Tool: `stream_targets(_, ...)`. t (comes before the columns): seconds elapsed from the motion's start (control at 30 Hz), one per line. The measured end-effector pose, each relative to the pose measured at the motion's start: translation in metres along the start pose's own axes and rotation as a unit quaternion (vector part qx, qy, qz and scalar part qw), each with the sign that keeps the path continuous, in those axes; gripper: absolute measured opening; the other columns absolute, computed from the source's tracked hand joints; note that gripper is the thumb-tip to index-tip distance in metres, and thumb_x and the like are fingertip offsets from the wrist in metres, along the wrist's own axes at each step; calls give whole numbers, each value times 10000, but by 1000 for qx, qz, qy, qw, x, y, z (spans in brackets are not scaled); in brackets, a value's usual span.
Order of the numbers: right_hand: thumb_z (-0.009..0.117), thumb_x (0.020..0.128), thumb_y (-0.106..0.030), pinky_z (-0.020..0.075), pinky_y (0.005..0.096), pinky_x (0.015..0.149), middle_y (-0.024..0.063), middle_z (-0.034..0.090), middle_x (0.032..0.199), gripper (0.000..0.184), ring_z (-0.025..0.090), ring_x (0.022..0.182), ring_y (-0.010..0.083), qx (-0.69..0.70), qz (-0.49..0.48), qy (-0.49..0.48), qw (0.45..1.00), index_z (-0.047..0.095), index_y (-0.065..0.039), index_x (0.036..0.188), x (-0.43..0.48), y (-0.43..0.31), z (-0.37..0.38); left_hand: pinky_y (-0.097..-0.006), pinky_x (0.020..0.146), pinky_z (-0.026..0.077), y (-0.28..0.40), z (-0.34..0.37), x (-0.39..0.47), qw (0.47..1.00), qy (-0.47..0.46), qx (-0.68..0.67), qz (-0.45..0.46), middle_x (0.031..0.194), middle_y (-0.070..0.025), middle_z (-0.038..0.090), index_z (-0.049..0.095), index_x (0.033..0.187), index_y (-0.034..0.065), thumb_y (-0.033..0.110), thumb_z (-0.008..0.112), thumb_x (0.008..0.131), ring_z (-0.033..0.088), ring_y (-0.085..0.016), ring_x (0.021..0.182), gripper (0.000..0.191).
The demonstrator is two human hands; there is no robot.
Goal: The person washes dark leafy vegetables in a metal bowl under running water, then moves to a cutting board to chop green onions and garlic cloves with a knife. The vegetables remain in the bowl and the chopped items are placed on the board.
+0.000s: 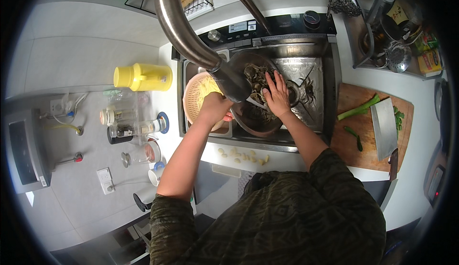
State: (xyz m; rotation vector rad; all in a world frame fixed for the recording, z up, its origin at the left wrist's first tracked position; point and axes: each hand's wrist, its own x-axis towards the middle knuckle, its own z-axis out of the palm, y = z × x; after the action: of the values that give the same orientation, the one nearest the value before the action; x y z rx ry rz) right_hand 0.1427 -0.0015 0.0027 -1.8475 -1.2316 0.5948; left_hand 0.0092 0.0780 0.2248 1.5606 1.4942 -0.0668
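A metal bowl (251, 125) stands tilted in the sink (301, 67) with several dark crabs (255, 75) in it. My right hand (278, 94) lies flat over the crabs, fingers spread, at the bowl's right side. At the left rim, my left hand (215, 110) is curled and appears to grip the bowl's edge; the faucet head (231, 80) hides part of it. A pale stream runs from the faucet into the bowl. Beside my left hand sits a pink colander (192, 96) holding yellow noodle-like strands (205, 89). Another crab (309, 90) lies on the sink floor outside the bowl.
Peeled garlic cloves (244, 156) lie along the counter's front edge. On the right, a wooden cutting board (351, 136) bears a cleaver (383, 128) and green stalks (358, 108). A yellow thermos (143, 77) and glass jars line the left wall. The curved faucet neck (175, 21) arches overhead.
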Motion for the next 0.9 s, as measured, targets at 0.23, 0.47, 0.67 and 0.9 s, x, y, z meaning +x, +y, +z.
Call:
stream_targets(0.23, 276, 948, -342, 220, 418, 1071, 147, 376, 1384, 449, 298, 1300, 325, 44, -10, -88, 995, 467, -155, 1309, 27, -5, -26, -231, 475, 517, -60, -2, -6, 987, 20, -137, -84, 750, -128, 607, 552, 894, -129, 228, 559, 847, 605, -167, 545, 360)
stream_targets(0.47, 334, 932, -330, 366, 379, 974, 208, 527, 1204, 436, 488, 1126, 347, 46, -90, -310, 945, 556, -32, 1162, 83, -45, -102, -229, 478, 450, -136, 82, -17, 913, 47, -381, -135, 771, -40, 504, 506, 954, -1, 209, 553, 833, 518, -135, 555, 247)
stream_targets(0.67, 422, 918, -225, 432, 337, 878, 127, 609, 1043, 301, 568, 984, 255, 134, -106, -212, 962, 592, -35, 1078, 96, -70, -140, -238, 572, 487, -154, 120, 2, 842, -30, -523, -131, 883, -60, 514, 493, 971, 0, 140, 595, 825, 516, -131, 650, 227)
stream_targets(0.9, 464, 920, -179, 382, 188, 547, -11, 492, 730, 132, 476, 650, 59, 373, 135, 234, 887, 504, -91, 1011, 48, -26, -184, -226, 558, 447, -115, 114, 9, 826, -44, -539, -160, 807, -33, 538, 516, 931, 35, 103, 573, 829, 515, -122, 645, 135)
